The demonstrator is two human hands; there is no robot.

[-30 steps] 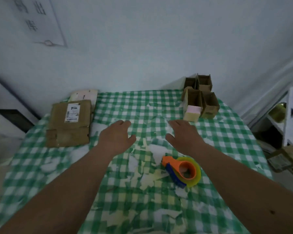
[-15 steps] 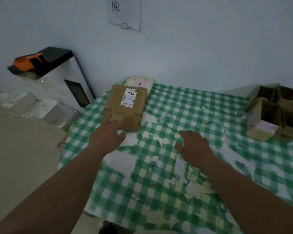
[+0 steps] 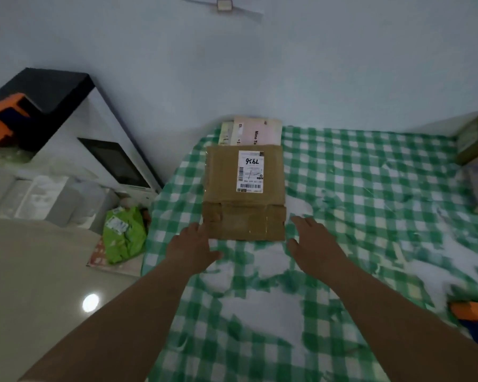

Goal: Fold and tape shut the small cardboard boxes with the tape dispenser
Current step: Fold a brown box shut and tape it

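A flattened brown cardboard box [image 3: 243, 210] with a white shipping label lies near the table's far left corner. My left hand [image 3: 191, 248] reaches its near left corner, fingers relaxed and touching or almost touching the edge. My right hand [image 3: 313, 244] hovers open just off the near right corner, holding nothing. The orange and blue tape dispenser [image 3: 473, 317] shows only partly at the right edge. Small folded cardboard boxes [image 3: 473, 139] sit at the far right, cut off by the frame.
The table carries a green-and-white checked cloth [image 3: 342, 188] with worn white patches. Flat pale cartons [image 3: 255, 132] lie behind the brown box by the wall. Left of the table stand a white appliance [image 3: 94, 150] and, on the floor, a green bag [image 3: 123, 235].
My view has swung left and closer to the flat box. Both hands have moved forward to its near corners. The tape dispenser has slid to the right edge of view.
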